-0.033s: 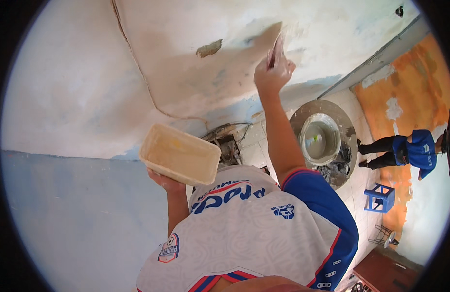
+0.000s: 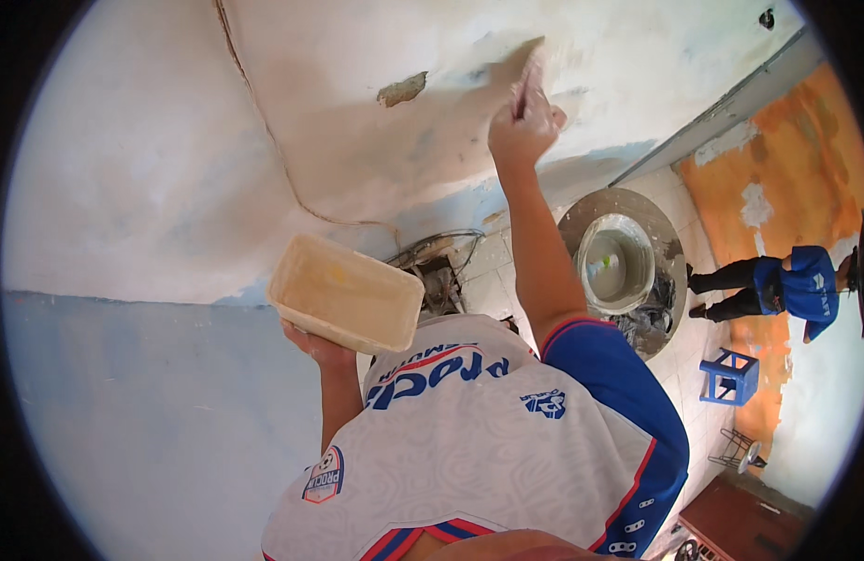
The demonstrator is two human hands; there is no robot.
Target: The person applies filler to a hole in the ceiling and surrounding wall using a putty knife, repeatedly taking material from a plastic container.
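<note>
My left hand [image 2: 318, 348] grips a beige rectangular plastic tub [image 2: 348, 297] from beneath and holds it tilted, its open top facing me. Smears of pale paste and a yellowish spot show on the inside. Up at the patchy white wall [image 2: 357, 178], my right hand [image 2: 527, 123] is closed with its fingers pointing along the surface. It seems to hold a thin flat scraper, which is blurred and mostly hidden by the fingers. A dark shadow lies on the wall beside that hand. To its left, a chipped patch [image 2: 402, 90] exposes rough grey-brown plaster.
A thin cable [image 2: 268, 140] runs down the wall. Below my right arm, a pale round basin [image 2: 615, 264] rests on a round grey surface beside dark plastic. Farther right stand a blue stool [image 2: 729, 377] and a person in a blue shirt [image 2: 810, 294], near an orange wall [image 2: 778, 159].
My right hand's fingertips have moved slightly up along the wall. The tub has barely shifted in my left hand.
</note>
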